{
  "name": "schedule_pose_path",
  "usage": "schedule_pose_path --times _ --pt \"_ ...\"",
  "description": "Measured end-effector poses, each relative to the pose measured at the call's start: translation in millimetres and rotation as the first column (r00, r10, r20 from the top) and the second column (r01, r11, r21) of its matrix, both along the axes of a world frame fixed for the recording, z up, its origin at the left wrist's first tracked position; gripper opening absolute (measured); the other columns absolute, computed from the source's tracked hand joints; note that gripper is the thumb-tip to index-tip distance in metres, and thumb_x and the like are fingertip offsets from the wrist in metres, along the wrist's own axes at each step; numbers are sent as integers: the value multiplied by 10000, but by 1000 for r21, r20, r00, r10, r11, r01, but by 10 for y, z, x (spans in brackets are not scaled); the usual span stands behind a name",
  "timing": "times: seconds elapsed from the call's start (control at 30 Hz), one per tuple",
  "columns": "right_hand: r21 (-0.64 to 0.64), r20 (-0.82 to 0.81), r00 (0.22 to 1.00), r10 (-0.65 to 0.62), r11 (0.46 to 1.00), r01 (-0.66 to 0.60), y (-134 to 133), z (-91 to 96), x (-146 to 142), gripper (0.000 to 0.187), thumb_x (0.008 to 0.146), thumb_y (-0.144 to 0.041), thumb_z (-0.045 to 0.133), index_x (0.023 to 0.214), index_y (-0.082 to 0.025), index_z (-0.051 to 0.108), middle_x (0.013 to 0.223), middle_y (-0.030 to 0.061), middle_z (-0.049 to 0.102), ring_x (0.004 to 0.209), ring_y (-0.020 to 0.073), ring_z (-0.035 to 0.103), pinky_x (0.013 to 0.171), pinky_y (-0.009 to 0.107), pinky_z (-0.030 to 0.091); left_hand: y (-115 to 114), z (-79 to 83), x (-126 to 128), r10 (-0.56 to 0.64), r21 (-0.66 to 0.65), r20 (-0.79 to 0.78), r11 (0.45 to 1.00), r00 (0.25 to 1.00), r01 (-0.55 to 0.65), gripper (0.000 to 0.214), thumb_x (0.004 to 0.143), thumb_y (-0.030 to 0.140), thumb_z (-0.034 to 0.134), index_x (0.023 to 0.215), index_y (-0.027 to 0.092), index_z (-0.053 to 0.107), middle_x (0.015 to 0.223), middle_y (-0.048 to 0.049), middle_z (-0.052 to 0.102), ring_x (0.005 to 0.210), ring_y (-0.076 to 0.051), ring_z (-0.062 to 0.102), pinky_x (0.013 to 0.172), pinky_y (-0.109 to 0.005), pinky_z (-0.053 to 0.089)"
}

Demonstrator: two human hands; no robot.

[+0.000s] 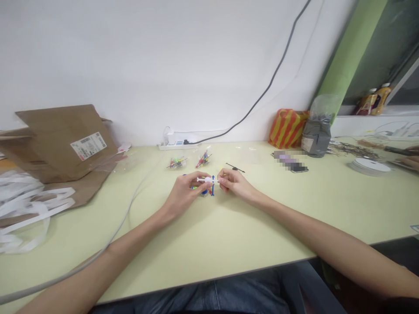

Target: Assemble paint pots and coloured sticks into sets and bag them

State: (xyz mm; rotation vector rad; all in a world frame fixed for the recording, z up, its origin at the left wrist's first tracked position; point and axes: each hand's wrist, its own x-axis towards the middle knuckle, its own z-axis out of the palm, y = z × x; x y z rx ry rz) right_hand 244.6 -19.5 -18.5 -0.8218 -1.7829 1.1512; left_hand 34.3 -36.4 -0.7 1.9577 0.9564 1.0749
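A small white plastic piece, long and thin with a rounder middle, is held level above the table between both hands. My left hand pinches it near its middle with thumb and fingertips. My right hand is closed at its right end, thumb against the forefinger. Beneath them on the table lie small blue plastic parts, with bits of red and green beside them, partly hidden by my left hand. Just behind my right hand rests a thin black rod-like part.
Two clear bags of coloured parts lie farther back. A power strip stands by the wall. On the left are a cardboard box, white strapping and a grey cable; on the right, a phone and a white spool.
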Motion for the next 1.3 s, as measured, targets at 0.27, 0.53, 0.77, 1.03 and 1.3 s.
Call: schedule_pose_path --times 0.27,0.53,0.77,1.03,1.3 --pt "183 82 992 -93 980 76 -42 40 -14 272 957 -449 531 850 -199 536 599 -38 519 549 119 468 562 250 377 10 35 2 33 -42 44 999 998 -32 327 871 468 696 992 164 697 883 -74 754 831 -247 756 738 -336 615" --pt "364 116 962 -249 912 192 105 261 450 315 981 -479 493 1130 -205 534 774 16 670 762 169 634 709 287 459 40 107 -58 69 -36 69 997 995 -66 363 840 482 727 994 153 723 920 -99 767 845 -271 768 764 -358 635" --pt "584 97 581 -808 519 624 298 -80 2153 335 988 -462 396 1106 -202 572 981 125 725 938 273 662 851 417 472 9 132 -26 86 -54 48 995 995 -83 364 853 508 701 960 160 721 920 -94 767 868 -271 767 713 -313 622" --pt "617 356 337 -872 490 616 151 -400 2909 332 987 -443 344 1162 -203 492 1075 158 740 924 310 655 844 440 449 22 83 -2 96 -52 -29 994 995 -97 357 860 512 687 957 170 723 908 -91 780 887 -272 760 737 -321 594" --pt "559 465 323 -824 556 615 243 -448 2898 287 968 -448 342 1097 -221 460 1130 174 717 1004 333 657 878 466 464 22 59 -12 85 -56 -63 994 994 -88 344 879 495 675 988 172 721 921 -80 779 836 -235 755 702 -301 582"
